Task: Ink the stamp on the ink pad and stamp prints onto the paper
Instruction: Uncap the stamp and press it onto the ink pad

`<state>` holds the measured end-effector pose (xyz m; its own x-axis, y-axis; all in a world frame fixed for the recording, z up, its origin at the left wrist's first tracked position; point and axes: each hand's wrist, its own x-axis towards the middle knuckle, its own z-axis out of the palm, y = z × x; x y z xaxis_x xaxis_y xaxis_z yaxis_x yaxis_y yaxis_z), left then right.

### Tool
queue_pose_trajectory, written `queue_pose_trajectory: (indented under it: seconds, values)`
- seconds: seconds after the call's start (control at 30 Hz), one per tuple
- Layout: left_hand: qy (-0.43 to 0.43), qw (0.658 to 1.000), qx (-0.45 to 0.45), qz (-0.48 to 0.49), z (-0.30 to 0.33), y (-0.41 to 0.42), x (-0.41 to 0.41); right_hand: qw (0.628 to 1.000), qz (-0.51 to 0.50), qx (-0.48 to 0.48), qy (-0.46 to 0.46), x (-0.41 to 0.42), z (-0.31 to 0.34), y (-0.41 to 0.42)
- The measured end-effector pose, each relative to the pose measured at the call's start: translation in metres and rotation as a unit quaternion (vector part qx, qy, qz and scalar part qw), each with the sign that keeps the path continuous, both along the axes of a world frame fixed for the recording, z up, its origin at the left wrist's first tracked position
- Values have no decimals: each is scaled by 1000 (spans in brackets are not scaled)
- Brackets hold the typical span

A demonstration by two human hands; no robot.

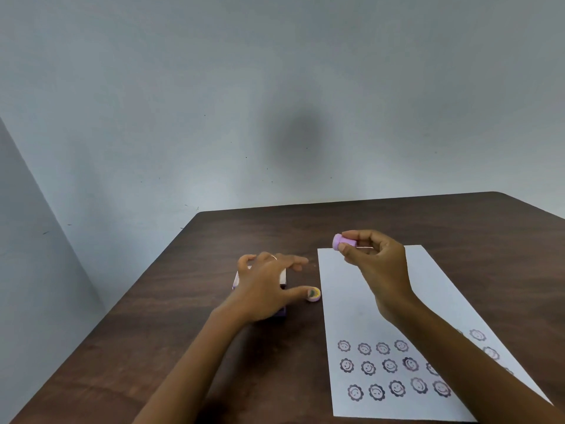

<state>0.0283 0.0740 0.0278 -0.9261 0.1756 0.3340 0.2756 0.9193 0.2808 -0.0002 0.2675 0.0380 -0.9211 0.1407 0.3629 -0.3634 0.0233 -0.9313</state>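
Right hand (374,258) pinches the purple stamp (344,241) sideways above the paper's (345,301) blank top, left hand (263,286) spreads open-fingered over the ink pad (282,278), a small round cap (314,294) beside its thumb on the worktop (214,347).

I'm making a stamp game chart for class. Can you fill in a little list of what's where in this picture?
right hand: pinching the purple stamp, raised over the paper's far end
left hand: fingers spread over the ink pad, mostly hiding it
small round cap: on the table beside the left thumb
paper: on the table, rows of smiley flower prints at its near end, far end blank
table: dark brown wood
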Motion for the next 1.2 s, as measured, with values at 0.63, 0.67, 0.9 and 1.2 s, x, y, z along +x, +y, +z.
queue_pose_trajectory:
  seconds: [0.63,0.67,0.9,1.2]
  values:
    - [-336,935,109,23,18,-104,16,996,80,49,-8,9,-4,-10]
    - [-333,936,110,27,17,-109,18,994,89,61,-3,12,-4,-16]
    - [-317,943,100,23,11,-106,10,981,141,130,26,31,-7,-36]
    - [-312,941,126,21,13,-109,14,946,195,244,91,31,-2,-101]
